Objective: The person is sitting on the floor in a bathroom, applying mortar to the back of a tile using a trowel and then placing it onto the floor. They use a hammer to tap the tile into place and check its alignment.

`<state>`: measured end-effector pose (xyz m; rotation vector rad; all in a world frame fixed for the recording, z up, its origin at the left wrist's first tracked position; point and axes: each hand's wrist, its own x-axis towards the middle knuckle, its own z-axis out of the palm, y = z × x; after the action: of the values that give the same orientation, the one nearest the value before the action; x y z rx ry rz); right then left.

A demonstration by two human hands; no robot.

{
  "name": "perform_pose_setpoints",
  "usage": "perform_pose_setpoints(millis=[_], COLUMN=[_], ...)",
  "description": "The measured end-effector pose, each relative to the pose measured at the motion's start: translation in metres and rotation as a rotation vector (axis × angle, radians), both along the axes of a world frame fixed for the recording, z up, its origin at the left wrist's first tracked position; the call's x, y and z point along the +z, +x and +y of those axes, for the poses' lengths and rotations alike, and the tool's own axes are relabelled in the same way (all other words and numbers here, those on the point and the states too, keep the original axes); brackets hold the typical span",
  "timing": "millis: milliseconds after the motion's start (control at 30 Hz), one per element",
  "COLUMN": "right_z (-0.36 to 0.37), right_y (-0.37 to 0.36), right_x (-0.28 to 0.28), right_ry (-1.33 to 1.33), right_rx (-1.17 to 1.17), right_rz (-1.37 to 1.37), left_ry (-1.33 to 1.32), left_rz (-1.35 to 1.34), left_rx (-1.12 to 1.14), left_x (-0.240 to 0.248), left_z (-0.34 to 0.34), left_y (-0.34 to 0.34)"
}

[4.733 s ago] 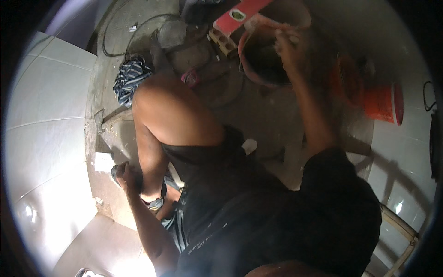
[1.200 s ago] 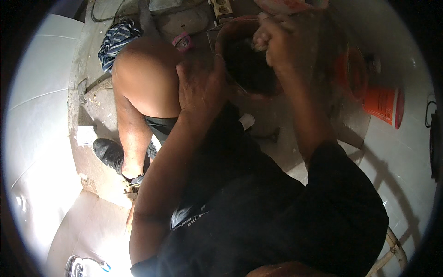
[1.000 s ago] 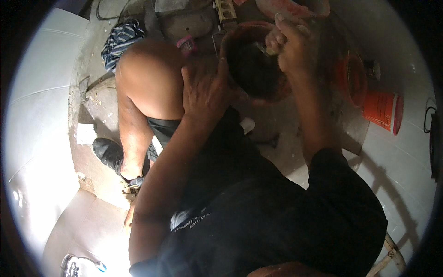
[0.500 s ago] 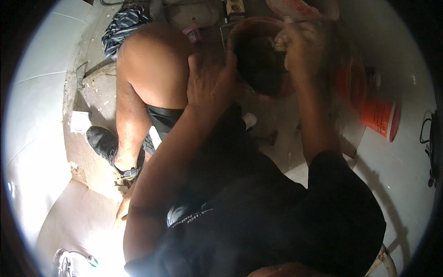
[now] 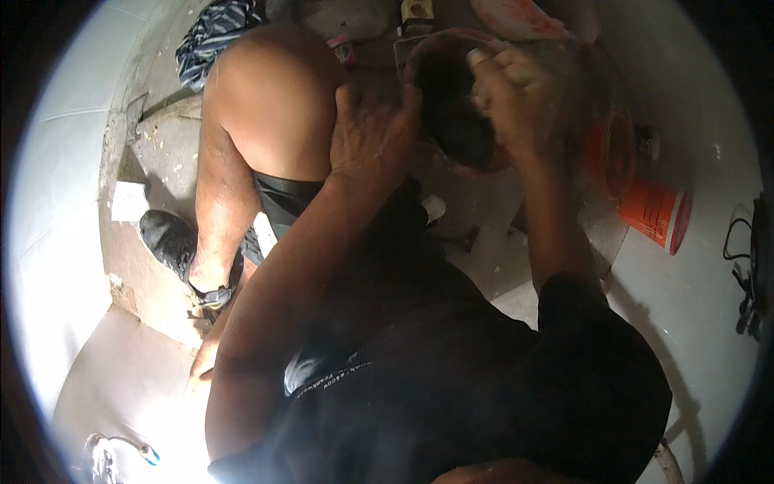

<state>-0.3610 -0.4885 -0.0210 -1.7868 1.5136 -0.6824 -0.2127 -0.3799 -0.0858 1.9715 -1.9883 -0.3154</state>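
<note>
A reddish-brown bucket with dark contents stands at the upper middle, past my knees. My left hand is at its left side, beside my bent left knee. The thumb lies over the rim, and the other fingers drop into shadow. Over the right part of the opening, my right hand is closed in a fist. Whatever it grips is hidden by the fingers and the dark.
An orange-red container lies on its side at the right. A reddish, smeared basin is behind the bucket. Striped cloth lies at the far left. A white square piece sits by my left shoe. White tiled walls flank both sides.
My right hand has moved a little nearer within the bucket's opening, with its fist turned. My left hand stays at the rim. The whole view has shifted slightly.
</note>
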Motion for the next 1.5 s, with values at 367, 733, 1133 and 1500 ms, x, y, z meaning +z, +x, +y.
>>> perform_pose_setpoints(millis=[367,733,1133,1500], right_z=[0.000,-0.013,-0.012,-0.010], right_y=[-0.017,-0.020,-0.019,-0.007], right_x=[-0.003,-0.024,-0.030,-0.023], right_ry=[-0.223,-0.008,-0.179,-0.047], right_rx=[-0.118,-0.214,-0.025,0.033], right_rz=[-0.239,-0.659,-0.588,-0.195], left_ry=[-0.060,-0.106,-0.096,-0.257], left_rz=[0.045,-0.088,0.057,-0.086], left_rx=[0.016,0.051,0.021,0.057], left_x=[0.002,-0.012,-0.003,-0.011], left_z=[0.004,-0.009,0.002,-0.003], left_y=[-0.002,-0.007,-0.007,-0.005])
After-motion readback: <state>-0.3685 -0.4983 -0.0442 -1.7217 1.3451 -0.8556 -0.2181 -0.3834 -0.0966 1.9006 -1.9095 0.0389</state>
